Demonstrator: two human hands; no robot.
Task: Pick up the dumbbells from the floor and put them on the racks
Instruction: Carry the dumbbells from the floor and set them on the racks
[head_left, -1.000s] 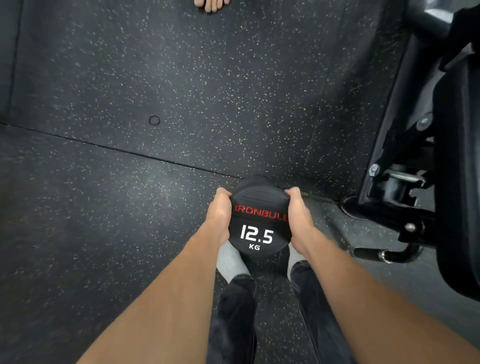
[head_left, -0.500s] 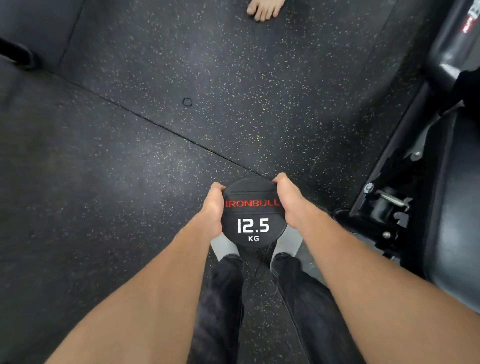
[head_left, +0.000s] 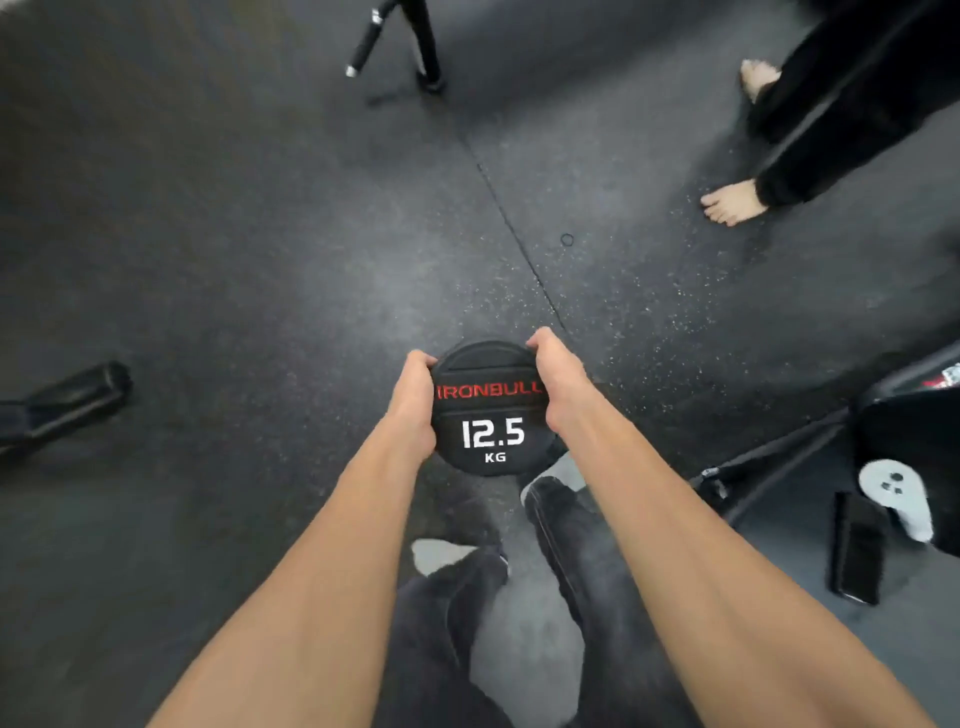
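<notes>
1. While both hands carry the load, the floor (head_left: 260, 249), dark speckled rubber with a seam running away from the hands, fills the view. No rack is in sight, so the carry direction cannot be judged.
2. Beyond the right hand and well apart from it, a second person (head_left: 831, 119) stands barefoot. Judgement: that is a collision hazard if the path bends that way.
3. Right of the right forearm and lower: dark bench frame (head_left: 779, 467), a white controller (head_left: 896, 493), a black flat device (head_left: 857, 551). Trip or knock risk on a sidestep.
4. Far left of the left hand: a black bar-like object (head_left: 67, 400) on the floor. Identity unclear.
5. Dumbbell (head_left: 491, 410), marked 12.5 KG, is held on end between the hands, end face up, above the person's feet. Handle and lower head are hidden.
6. Left hand (head_left: 413, 402) is wrapped on the left rim of the head, fingers curled over its edge.
7. Right hand (head_left: 553, 387) is clamped likewise on the right rim.
8. Risk, judged: grip is on the smooth round head, not the handle. A slip would drop the weight on the feet directly below.
</notes>
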